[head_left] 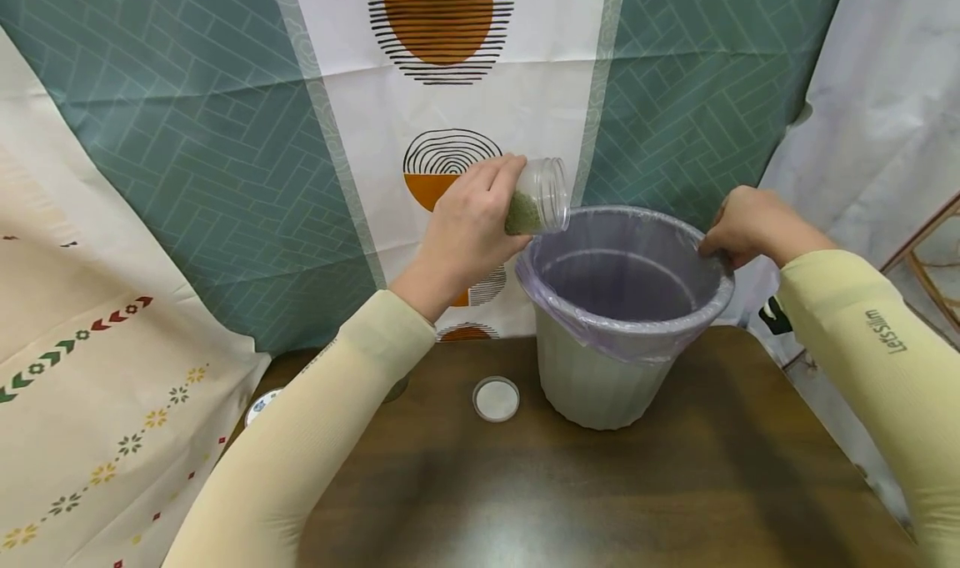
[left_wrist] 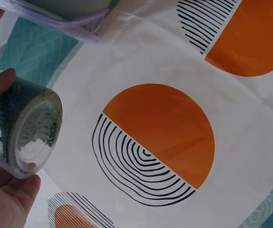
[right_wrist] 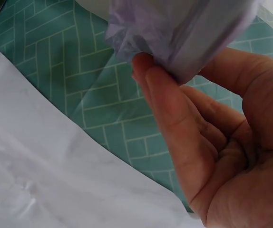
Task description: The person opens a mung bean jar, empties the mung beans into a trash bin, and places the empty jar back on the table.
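Observation:
My left hand (head_left: 474, 222) grips a clear plastic jar (head_left: 551, 194) tipped onto its side, its uncapped mouth facing right at the near-left rim of the bin. Small green grains (head_left: 522, 213) lie along the jar's lower side. In the left wrist view the jar's round base (left_wrist: 37, 130) faces the camera, with thumb and fingers around its wall. The pale bin (head_left: 600, 376) stands upright, with a thin purple bag (head_left: 573, 322) folded over its rim. At the right side of that rim, my right hand (head_left: 753, 224) pinches the edge and bag, fingertips on the liner (right_wrist: 146, 38).
A round white lid (head_left: 496, 399) lies on the brown table (head_left: 525, 501), left of the bin. Part of a patterned plate (head_left: 262, 403) shows beyond the left sleeve (head_left: 315, 418). A printed curtain (head_left: 480, 84) hangs behind the table; pale cloth (head_left: 112, 318) hangs at left.

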### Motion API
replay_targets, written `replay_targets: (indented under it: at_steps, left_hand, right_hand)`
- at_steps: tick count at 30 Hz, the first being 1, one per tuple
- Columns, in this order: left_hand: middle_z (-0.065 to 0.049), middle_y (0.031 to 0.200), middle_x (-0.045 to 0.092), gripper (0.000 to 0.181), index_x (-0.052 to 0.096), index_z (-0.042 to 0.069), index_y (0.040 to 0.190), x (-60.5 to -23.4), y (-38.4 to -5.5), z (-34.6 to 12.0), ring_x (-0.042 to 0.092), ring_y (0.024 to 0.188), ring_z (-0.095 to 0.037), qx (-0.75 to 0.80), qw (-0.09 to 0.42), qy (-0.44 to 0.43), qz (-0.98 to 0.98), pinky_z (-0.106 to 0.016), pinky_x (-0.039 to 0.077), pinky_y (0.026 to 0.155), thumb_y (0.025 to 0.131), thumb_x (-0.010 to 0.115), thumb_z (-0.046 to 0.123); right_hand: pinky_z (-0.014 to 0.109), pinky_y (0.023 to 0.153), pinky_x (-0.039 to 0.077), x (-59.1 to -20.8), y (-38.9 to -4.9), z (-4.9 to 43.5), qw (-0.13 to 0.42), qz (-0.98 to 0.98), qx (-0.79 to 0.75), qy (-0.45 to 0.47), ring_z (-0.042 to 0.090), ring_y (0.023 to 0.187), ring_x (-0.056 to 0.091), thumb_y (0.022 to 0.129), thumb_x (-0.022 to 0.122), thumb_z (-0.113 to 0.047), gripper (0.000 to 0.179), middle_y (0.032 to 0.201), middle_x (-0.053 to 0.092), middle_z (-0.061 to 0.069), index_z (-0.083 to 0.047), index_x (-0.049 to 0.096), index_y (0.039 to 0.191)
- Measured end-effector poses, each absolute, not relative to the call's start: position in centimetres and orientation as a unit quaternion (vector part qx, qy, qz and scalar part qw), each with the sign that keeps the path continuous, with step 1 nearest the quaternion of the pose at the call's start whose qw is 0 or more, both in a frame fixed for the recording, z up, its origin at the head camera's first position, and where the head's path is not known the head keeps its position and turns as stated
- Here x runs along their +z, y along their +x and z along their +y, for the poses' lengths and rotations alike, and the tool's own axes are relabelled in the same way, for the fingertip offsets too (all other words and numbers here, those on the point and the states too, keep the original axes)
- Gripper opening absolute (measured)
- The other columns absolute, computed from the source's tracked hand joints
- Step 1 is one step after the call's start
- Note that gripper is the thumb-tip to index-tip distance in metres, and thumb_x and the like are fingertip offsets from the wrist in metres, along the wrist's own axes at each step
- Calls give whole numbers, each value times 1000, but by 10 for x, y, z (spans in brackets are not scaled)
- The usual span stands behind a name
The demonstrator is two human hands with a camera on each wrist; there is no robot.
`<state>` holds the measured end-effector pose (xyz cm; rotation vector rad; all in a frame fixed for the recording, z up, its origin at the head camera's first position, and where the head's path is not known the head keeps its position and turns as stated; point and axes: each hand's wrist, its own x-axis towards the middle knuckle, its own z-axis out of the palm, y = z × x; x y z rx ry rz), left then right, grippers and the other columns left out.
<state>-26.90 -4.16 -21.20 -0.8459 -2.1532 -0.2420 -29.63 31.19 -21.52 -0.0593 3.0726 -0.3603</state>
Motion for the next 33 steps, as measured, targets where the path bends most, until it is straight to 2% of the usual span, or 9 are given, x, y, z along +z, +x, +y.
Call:
replay_targets:
  at_steps: [8,15,21,28,33]
  left_hand:
    - [-11,132,54,82,48,3,132,-212,-269,-39,48,125,-24,-89,396,-333,-851,-28,35,110,63,84,28]
    - [-11,134,51,81,47,4,134,-206,-267,-35,47,126,-25,-89,394,-332,-852,-29,34,111,64,84,25]
    - [-9,131,53,81,48,5,133,-202,-267,-33,47,125,-25,-84,398,-332,-851,-29,34,111,63,84,24]
    - [-7,131,57,81,50,7,133,-204,-270,-31,47,123,-26,-56,413,-324,-849,-35,36,109,62,85,26]
    - [-8,132,56,77,50,7,133,-207,-274,-30,48,122,-25,-52,414,-329,-847,-34,36,109,64,83,22]
  right_hand:
    - [28,52,46,-218,-294,309,16,994,-103,-23,13,46,62,69,72,-28,23,49,62,1,-9,65,58]
    - [28,52,49,-216,-293,306,25,992,-119,-12,15,47,64,71,72,-27,22,51,63,1,-6,69,66]
    - [28,52,49,-215,-293,307,24,993,-110,-17,15,46,63,71,72,-27,22,51,63,0,-6,68,64]
    - [29,53,47,-216,-293,308,14,995,-94,-37,13,45,62,70,72,-26,20,49,63,0,-7,70,64]
    - [28,52,47,-216,-295,308,16,995,-97,-31,13,45,61,71,73,-26,22,50,63,1,-5,70,65]
